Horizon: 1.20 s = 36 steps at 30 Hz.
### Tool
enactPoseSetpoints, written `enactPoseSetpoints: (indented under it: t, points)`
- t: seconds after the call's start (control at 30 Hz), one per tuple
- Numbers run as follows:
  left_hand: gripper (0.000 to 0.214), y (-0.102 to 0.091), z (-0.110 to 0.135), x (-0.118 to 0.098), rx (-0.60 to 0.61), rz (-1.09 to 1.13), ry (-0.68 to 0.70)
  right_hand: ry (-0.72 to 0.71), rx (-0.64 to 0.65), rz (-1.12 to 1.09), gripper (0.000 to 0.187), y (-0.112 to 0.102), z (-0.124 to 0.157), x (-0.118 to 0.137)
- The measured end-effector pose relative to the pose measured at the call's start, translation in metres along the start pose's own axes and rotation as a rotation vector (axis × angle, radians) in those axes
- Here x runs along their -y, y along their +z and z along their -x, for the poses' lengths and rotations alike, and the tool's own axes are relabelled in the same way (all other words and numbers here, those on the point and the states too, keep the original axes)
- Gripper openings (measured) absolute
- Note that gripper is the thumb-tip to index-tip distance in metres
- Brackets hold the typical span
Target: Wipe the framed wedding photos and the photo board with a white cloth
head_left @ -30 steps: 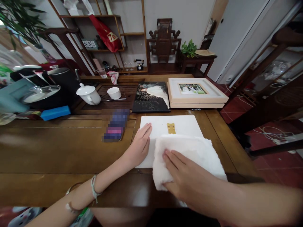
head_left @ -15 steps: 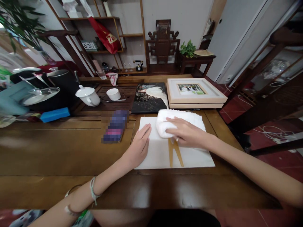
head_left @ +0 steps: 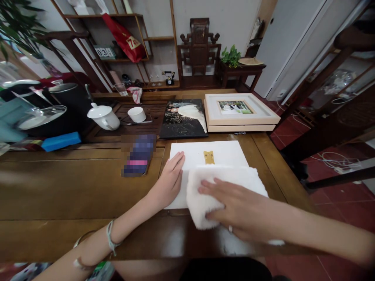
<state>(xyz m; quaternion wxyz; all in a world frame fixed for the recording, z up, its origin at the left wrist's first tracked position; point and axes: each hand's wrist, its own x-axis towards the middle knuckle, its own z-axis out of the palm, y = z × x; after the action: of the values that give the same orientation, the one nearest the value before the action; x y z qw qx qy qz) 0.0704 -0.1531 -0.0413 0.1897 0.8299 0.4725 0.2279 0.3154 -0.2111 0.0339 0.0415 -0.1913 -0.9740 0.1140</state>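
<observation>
A white rectangular board (head_left: 222,150) lies flat on the wooden table, with a gold metal piece (head_left: 209,157) fixed on its upper middle. My left hand (head_left: 171,177) rests on the board's left edge, fingers stretched out and held together. Beneath my right hand (head_left: 231,205) is a fluffy white towel (head_left: 202,199), which its fingers grip and press down. The towel covers the lower part of the board, the lower part of the gold piece, and hangs over the near edge.
Behind the board lie a dark photo panel (head_left: 184,125) and stacked light-wood picture frames (head_left: 243,127). Left of it is a blurred-out phone (head_left: 139,156). Further left stand a white lidded cup (head_left: 104,117), a small white bowl (head_left: 136,114), a blue box (head_left: 61,141) and a black pot (head_left: 67,101).
My right hand has drawn the towel from the board's top toward me, down to its near edge. The gold piece's upper end now shows. My left hand stays on the left edge.
</observation>
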Motion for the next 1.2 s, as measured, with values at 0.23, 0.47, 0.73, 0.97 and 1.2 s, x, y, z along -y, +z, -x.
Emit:
enactPoseSetpoints:
  t: [0.23,0.47,0.73,0.97,1.2]
  points:
    - [0.049,-0.001,0.0,0.0,-0.007,0.031,0.008,0.092,-0.114,0.087,0.038,0.0,-0.044,-0.074]
    - [0.049,-0.001,0.0,-0.001,-0.001,0.018,0.001,0.247,-0.205,0.1,0.024,-0.005,-0.048,-0.108]
    - [0.049,-0.001,0.001,-0.001,-0.003,0.004,0.009,0.278,-0.225,0.147,0.026,0.002,0.006,-0.109]
    - [0.048,-0.002,-0.001,-0.005,0.024,-0.002,-0.041,0.168,-0.111,0.086,0.028,0.0,0.053,-0.026]
    - [0.048,-0.001,0.0,-0.005,0.014,-0.003,-0.041,0.179,-0.083,0.019,0.032,-0.006,0.049,-0.033]
